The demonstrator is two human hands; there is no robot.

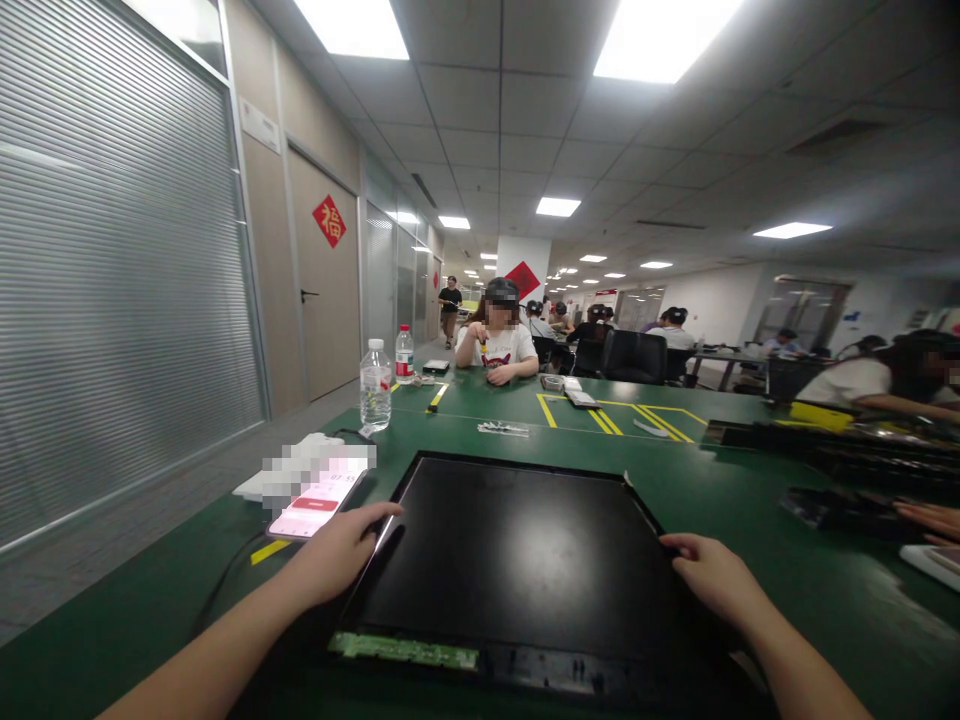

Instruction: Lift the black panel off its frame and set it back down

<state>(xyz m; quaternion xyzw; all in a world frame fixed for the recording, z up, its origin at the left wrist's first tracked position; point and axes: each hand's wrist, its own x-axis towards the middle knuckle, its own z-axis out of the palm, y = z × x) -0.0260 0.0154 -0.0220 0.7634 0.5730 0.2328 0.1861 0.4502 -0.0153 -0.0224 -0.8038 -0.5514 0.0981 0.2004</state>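
Note:
A black flat display panel [517,560] lies on the green table in front of me, its glossy face up. A green circuit board strip [405,650] runs along the left part of its near edge. My left hand [341,550] is closed on the panel's left edge, thumb on top and the other fingers mostly hidden. At the right edge, my right hand [709,572] is closed with its fingertips on the rim; the fingers underneath are partly hidden.
Left of the panel lie a lit phone [315,505] and a water bottle [375,388]. A small clear packet [502,429] lies beyond the panel. Dark parts [840,450] and a neighbour's hand [930,518] are at right. Across the table sits a person [497,345].

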